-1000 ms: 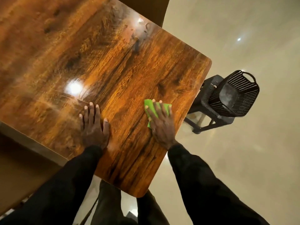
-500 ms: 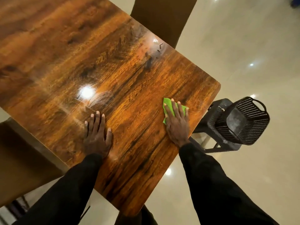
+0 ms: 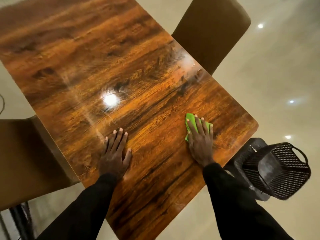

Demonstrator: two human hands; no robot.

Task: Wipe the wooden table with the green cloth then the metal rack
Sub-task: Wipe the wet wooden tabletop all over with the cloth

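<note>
The glossy wooden table (image 3: 107, 66) fills most of the head view. My right hand (image 3: 200, 141) lies flat on the green cloth (image 3: 190, 119), pressing it onto the tabletop close to the right corner; only the cloth's far and left edges show from under the fingers. My left hand (image 3: 115, 151) rests palm down on the bare wood near the front edge, fingers spread, holding nothing. The black metal mesh rack (image 3: 284, 170) stands on the floor beyond the table's right edge, beside my right forearm.
A brown upholstered chair (image 3: 209, 32) stands at the table's far right side and another chair (image 3: 22, 156) at the left. Shiny beige floor (image 3: 277, 75) surrounds the table. A smeared patch shows on the wood near the far right edge.
My view has risen and shifted, taking in more of the table and both chairs. The right hand with the cloth slid slightly along the tabletop near the right corner; the left hand stayed planted.
</note>
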